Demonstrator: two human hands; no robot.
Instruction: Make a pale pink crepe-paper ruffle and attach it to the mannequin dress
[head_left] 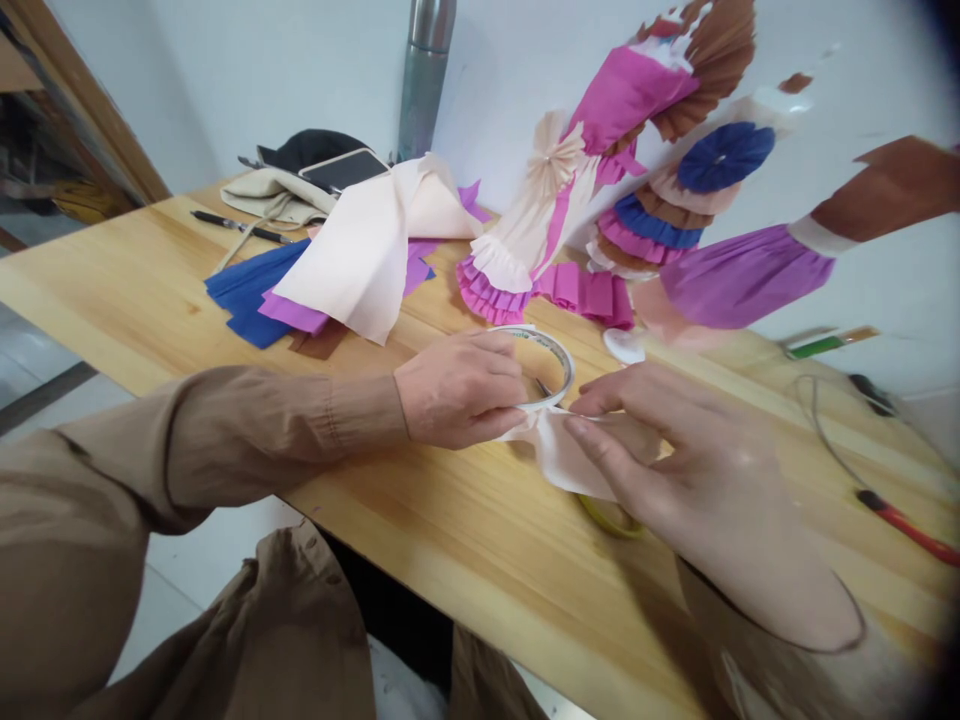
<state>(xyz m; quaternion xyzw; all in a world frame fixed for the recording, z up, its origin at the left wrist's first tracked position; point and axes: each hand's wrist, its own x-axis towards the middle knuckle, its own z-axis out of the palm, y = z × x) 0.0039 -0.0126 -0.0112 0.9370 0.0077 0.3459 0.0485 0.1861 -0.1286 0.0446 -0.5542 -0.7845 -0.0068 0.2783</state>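
My left hand (463,388) is closed on the near-left side of a roll of white tape (567,362), which has printing on the inside of its ring. A gathered piece of pale pink crepe paper (564,458) hangs below the roll, between both hands. My right hand (667,435) pinches the upper edge of this paper between thumb and forefinger, close to the roll. Whether my left fingers also grip the paper is hard to see. Under the paper, a yellow ring (611,515) on the table is partly hidden.
Crepe-paper dresses (517,225) stand along the wall, with a purple skirt (750,272) to their right. Cream, blue and purple sheets (352,255) lie left, near a phone (343,170), a pen (236,226) and a flask (426,80). A red-handled tool (907,528) lies right.
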